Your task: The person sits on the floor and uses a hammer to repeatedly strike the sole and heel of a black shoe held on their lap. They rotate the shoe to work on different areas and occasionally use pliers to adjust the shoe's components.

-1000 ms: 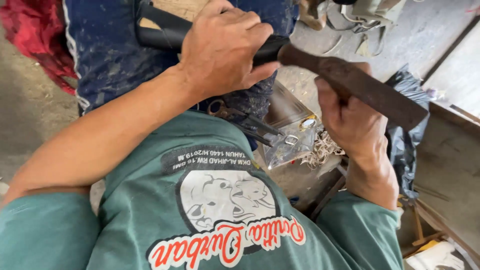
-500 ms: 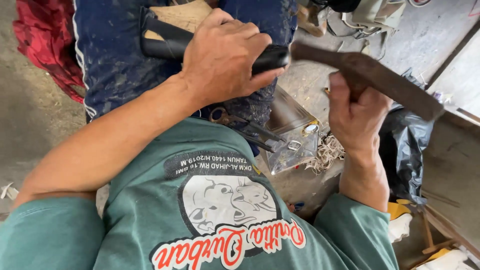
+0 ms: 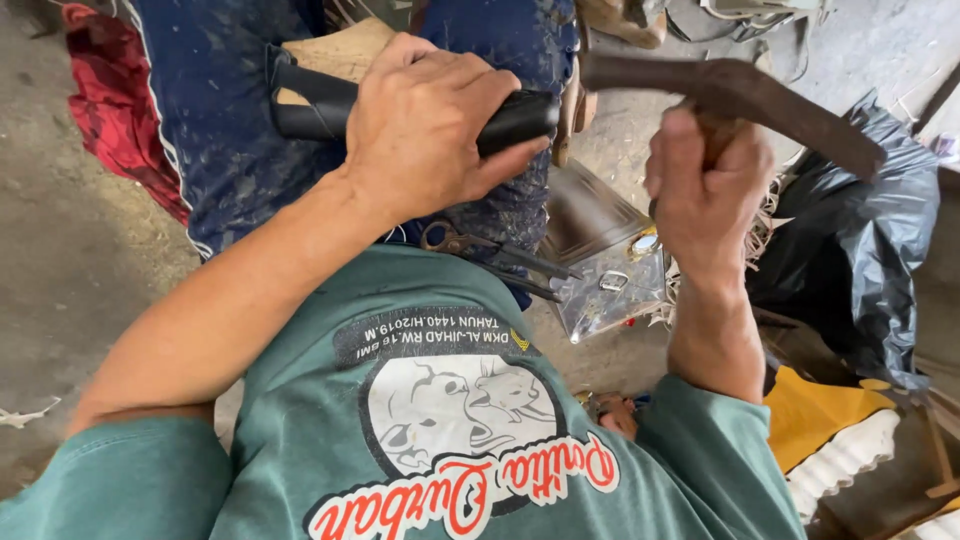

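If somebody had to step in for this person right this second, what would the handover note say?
Left hand: clamped over a black leather piece that lies across the lap, on the blue trousers.
Right hand: gripping the handle of a rusty hammer, raised, its head level with the end of the leather.
Nearby: scissors on the lap below the left hand; a shiny metal box on the floor between the knees; a black plastic bag to the right.
Done: leather held in place, hammer up.
Left: I cannot tell how much of the piece has been worked.
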